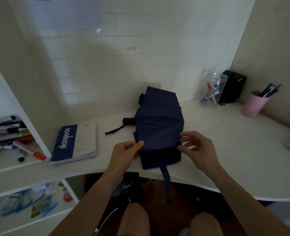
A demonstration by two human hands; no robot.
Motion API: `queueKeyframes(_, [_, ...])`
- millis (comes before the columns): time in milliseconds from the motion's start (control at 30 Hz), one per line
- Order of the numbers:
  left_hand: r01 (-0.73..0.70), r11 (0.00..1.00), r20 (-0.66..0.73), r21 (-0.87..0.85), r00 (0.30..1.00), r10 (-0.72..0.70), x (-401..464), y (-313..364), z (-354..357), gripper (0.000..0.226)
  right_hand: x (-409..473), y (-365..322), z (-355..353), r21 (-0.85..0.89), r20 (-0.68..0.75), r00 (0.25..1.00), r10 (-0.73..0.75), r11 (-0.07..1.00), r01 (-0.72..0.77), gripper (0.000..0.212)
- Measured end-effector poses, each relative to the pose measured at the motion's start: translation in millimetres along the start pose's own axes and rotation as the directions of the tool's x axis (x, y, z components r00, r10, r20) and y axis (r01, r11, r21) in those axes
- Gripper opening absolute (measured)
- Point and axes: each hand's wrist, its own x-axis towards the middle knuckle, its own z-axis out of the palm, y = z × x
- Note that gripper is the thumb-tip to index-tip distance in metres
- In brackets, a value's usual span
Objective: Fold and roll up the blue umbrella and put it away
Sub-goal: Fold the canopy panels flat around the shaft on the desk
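Lying on the white counter, the blue umbrella has its long axis running from the near edge toward the back wall, a little tilted to the left at the far end. Its canopy is folded into flat panels, and the black handle sticks out to the left from under the cloth, with a black wrist loop lying on the counter beside it. A blue closing strap hangs over the near counter edge and points down.

The left hand pinches the left border of the cloth between thumb and fingers. The right hand touches the right border with its fingertips; the fingers are half curled, and I cannot tell if they really grip the cloth.

Left of the umbrella a notebook lies near it but apart. At the back right stand a clear jar, a black box and a pink cup, well apart, so the counter is open on the right side.
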Motion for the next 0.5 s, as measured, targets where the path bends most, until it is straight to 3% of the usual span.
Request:
queueKeyframes(233, [-0.025, 0.998, -0.022, 0.059, 0.999, 0.026, -0.3, -5.8, -2.3, 0.027, -4.7, 7.6, -1.5, -0.192, -0.001, 0.971, -0.239, 0.953, 0.235, 0.027])
queueKeyframes(333, [-0.051, 0.982, -0.032, 0.18, 0.998, 0.058, 1.3, -12.5, -6.9, 0.03, -7.1, 13.2, -2.1, -0.291, 0.056, 0.926, -0.374, 0.881, 0.374, 0.026])
queueKeyframes(500, [-0.15, 0.881, -0.014, 0.449, 0.984, 0.175, -5.9, -17.2, -8.7, 0.02, -10.3, 22.2, -3.6, -0.391, 0.17, 0.906, -0.388, 0.817, 0.424, 0.028])
